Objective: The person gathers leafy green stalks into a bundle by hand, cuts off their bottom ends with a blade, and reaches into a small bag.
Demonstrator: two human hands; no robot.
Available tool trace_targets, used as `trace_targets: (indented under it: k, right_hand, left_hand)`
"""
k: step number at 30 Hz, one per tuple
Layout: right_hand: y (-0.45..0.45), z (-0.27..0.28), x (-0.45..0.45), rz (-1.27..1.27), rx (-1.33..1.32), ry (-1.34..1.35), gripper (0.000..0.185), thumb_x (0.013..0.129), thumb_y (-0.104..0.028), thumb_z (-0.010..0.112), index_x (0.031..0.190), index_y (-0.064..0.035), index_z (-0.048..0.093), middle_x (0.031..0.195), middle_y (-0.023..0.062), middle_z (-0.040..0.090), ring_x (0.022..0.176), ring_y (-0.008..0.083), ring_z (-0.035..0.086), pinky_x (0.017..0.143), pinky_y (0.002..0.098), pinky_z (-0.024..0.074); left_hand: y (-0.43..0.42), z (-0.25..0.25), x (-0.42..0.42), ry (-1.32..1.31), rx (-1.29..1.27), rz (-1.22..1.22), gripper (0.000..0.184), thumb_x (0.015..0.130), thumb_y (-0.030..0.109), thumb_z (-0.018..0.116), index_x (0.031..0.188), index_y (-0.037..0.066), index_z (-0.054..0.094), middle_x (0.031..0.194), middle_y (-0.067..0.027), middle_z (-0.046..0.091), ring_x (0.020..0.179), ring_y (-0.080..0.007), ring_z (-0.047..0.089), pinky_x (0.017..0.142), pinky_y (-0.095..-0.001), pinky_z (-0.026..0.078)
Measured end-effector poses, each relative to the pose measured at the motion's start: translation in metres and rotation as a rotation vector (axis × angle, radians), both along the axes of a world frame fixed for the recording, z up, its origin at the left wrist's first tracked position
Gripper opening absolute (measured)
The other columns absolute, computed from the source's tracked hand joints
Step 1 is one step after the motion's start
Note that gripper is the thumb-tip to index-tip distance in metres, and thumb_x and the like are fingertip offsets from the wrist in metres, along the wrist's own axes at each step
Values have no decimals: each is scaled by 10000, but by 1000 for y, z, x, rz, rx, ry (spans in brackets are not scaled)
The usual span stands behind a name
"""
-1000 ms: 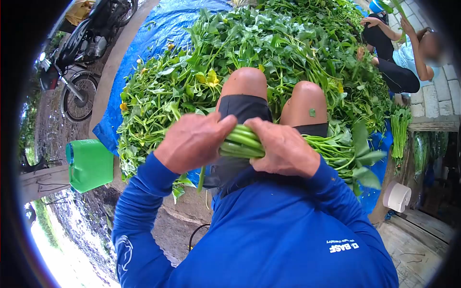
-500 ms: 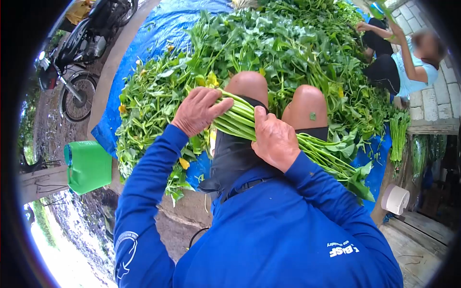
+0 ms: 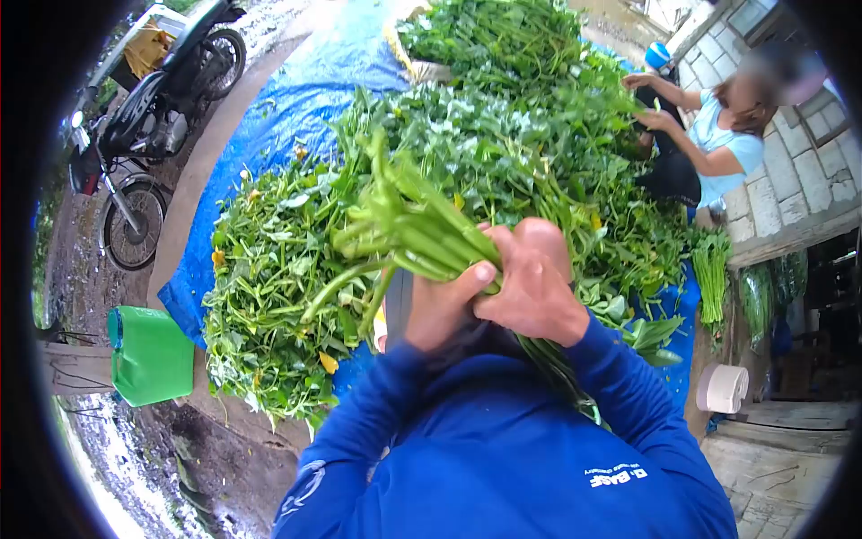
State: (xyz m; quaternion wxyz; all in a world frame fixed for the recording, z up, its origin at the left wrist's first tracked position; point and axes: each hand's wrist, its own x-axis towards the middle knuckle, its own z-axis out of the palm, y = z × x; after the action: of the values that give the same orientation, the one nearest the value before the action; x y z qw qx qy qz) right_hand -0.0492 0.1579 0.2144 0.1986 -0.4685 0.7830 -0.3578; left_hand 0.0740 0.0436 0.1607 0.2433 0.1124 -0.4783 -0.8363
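Observation:
A bundle of long green stems [image 3: 417,229] is raised in front of my body, its thick ends fanning up and to the left, slightly blurred. My left hand [image 3: 444,305] is wrapped round the bundle from below, thumb toward the other hand. Pressed against it, my right hand [image 3: 536,292] also closes round the stems. The leafy ends hang down to the right by my sleeve. Beyond the hands spreads a large heap of leafy greens [image 3: 485,135] on a blue tarp [image 3: 305,99].
Another person [image 3: 718,148] sits at the right of the heap, hands at the greens. A green container [image 3: 153,355] and a motorcycle [image 3: 135,202] are at the left. Tied-looking stems [image 3: 711,278] and a white roll-shaped object [image 3: 723,388] lie at the right.
The bundle has tilted, its stem ends now pointing up. My left hand has moved right and down, close to my right hand. The view has shifted, and the other person's arms have lowered.

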Motion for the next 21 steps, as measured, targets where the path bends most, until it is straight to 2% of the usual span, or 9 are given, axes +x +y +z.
trace_targets:
  k: [2,6,8,11,13,16,18,19,21]
  right_hand:
    - [-4,40,-5,-14,-92,107,688,790,-191,814,1404,-40,545,1148,276,745,1054,492,739,886,513,585]
    - [-38,96,-7,-7,-503,432,816,845,-131,819,1575,-107,455,1225,270,729,1020,498,738,849,521,607]
    - [-60,122,0,27,-675,438,966,820,-97,831,1669,-109,370,1282,279,710,1018,502,741,853,520,621]
    - [-62,153,9,249,-744,347,970,819,-182,853,1636,14,370,1499,358,558,1368,512,570,1150,514,470]
    - [-48,151,7,302,-680,440,951,860,-266,840,1617,77,378,1612,373,462,1501,509,461,1273,499,359]
    - [30,87,9,213,-155,308,819,945,-392,762,1555,73,475,1564,363,512,1433,487,544,1194,493,449]
    - [77,28,13,294,-84,-67,775,941,-396,771,1514,63,524,1503,341,576,1367,465,602,1141,483,494]
    - [104,0,18,310,-62,-267,753,939,-398,775,1494,58,549,1472,329,608,1334,454,631,1114,478,517]
    - [152,-38,17,167,86,-356,680,928,-342,811,1460,23,598,1437,270,659,1274,406,680,1079,454,548]
  left_hand:
    - [6,11,-45,348,61,140,880,880,344,936,1531,-61,505,1468,-209,647,1308,-282,654,1117,-414,535]
    - [-26,108,-62,395,-27,165,959,878,234,934,1608,-49,380,1489,-215,630,1387,-298,620,1168,-438,513]
    - [-50,172,-46,427,-283,193,683,861,163,913,1433,-32,595,1330,-164,722,1257,-274,686,1093,-422,555]
    - [-68,242,-19,376,-741,355,405,820,101,900,1167,-25,733,1129,-121,781,1022,-223,739,929,-384,606]
    - [-82,273,4,102,-1052,76,443,805,92,893,1200,-16,723,1129,-127,779,949,-196,732,857,-354,602]
    - [-62,230,-4,-187,-965,-409,539,788,44,873,1295,-4,693,1161,-87,752,1005,-171,695,899,-350,573]
    - [-36,151,-10,-282,-907,-651,579,780,-16,840,1333,-4,668,1169,-64,733,1063,-161,666,931,-333,556]
    - [-8,100,-10,-397,-662,-717,622,776,-48,801,1378,-5,651,1198,-72,732,1107,-169,660,958,-326,545]
    - [24,28,-30,-450,-464,-963,648,780,-57,782,1409,-11,631,1219,-90,737,1122,-187,662,976,-330,542]
